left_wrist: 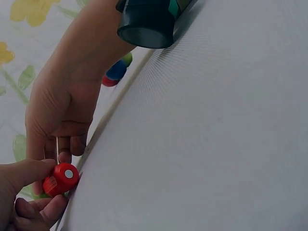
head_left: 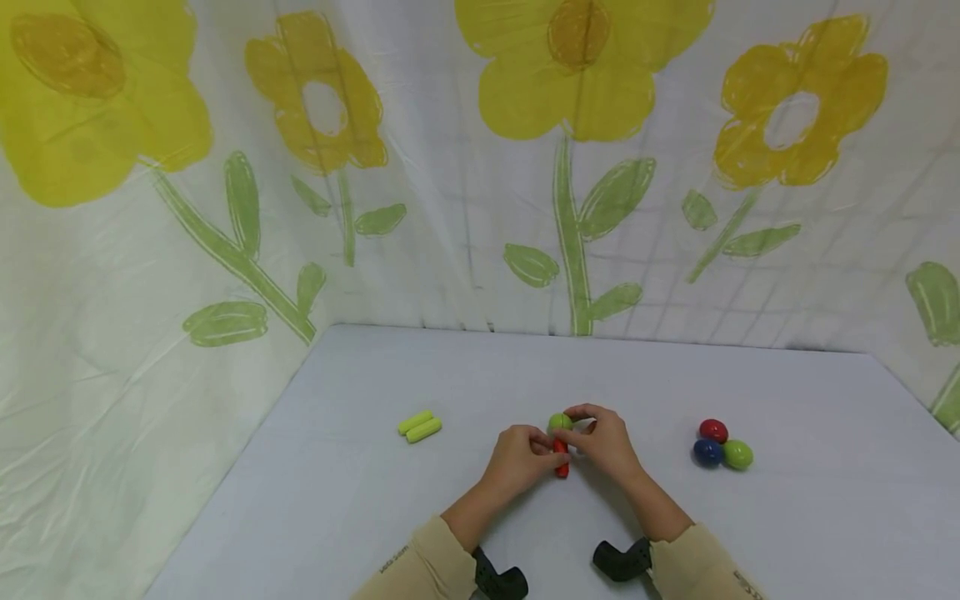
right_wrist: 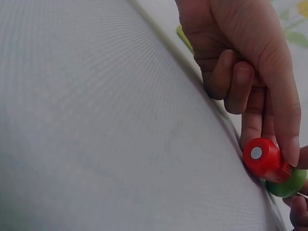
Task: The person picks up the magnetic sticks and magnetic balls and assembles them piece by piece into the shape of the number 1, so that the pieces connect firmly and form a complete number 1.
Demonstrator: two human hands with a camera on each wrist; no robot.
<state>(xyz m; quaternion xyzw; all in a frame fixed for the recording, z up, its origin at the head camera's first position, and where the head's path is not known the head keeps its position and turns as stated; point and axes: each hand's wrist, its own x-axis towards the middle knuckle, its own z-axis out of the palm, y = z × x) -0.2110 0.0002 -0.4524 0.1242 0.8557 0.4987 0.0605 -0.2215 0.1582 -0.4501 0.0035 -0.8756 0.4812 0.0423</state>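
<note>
My left hand (head_left: pixel 517 460) pinches a short red stick (head_left: pixel 562 471) between thumb and fingers at the middle of the table. Its near end carries a round whitish spot, plain in both wrist views. A green ball (head_left: pixel 559 422) with a thin seam line sits at the stick's far end, and they appear to touch. My right hand (head_left: pixel 607 447) holds that ball between thumb and index finger. In the right wrist view, the red stick (right_wrist: pixel 264 158) partly covers the green ball (right_wrist: pixel 289 185). In the left wrist view, the ball is almost wholly hidden behind the stick (left_wrist: pixel 61 179) and fingers.
Two yellow-green sticks (head_left: pixel 420 427) lie side by side on the left of the white table (head_left: pixel 337 517). On the right, a red ball (head_left: pixel 713 430), a blue ball (head_left: pixel 708 453) and another green ball (head_left: pixel 738 455) are clustered. A flower-printed curtain (head_left: pixel 442 208) hangs behind.
</note>
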